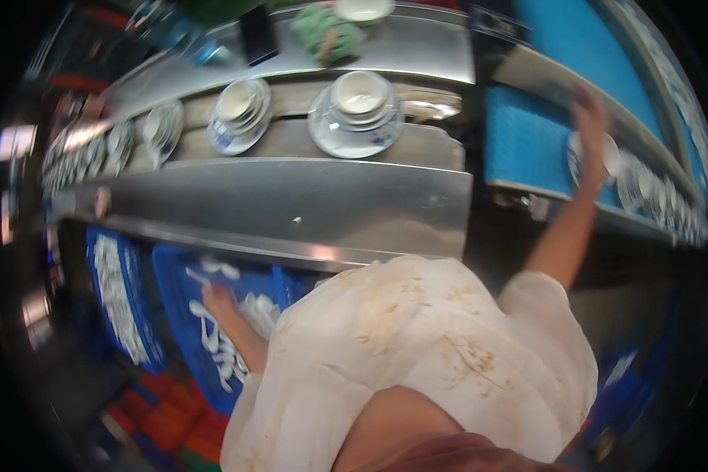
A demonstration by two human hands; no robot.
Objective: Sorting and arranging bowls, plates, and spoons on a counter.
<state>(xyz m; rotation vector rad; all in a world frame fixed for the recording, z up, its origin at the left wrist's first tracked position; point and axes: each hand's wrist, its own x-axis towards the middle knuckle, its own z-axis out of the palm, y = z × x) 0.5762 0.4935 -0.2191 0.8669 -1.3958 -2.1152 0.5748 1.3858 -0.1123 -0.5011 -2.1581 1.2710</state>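
My left hand (219, 302) is down in a blue plastic crate (174, 318) of loose white spoons (227, 360). A white spoon (198, 276) lies against its fingertips; blur hides whether it is gripped. On the right, my right hand (591, 112) reaches over a blue conveyor belt (525, 141), its wrist crossing in front of a plate with a white bowl (610, 159). Blur hides its finger pose. Before me on the metal line stand blue-patterned plates with stacked white bowls, one set (357, 130) near the middle and another (240, 121) to its left.
More dish sets (162, 133) line the left, and others (661, 194) the right belt. A steel ledge (330, 206) runs before me. The upper shelf holds a green cloth (324, 35), a dark phone-like slab (258, 35) and a clear bottle (171, 29). Another blue crate (103, 236) stands left.
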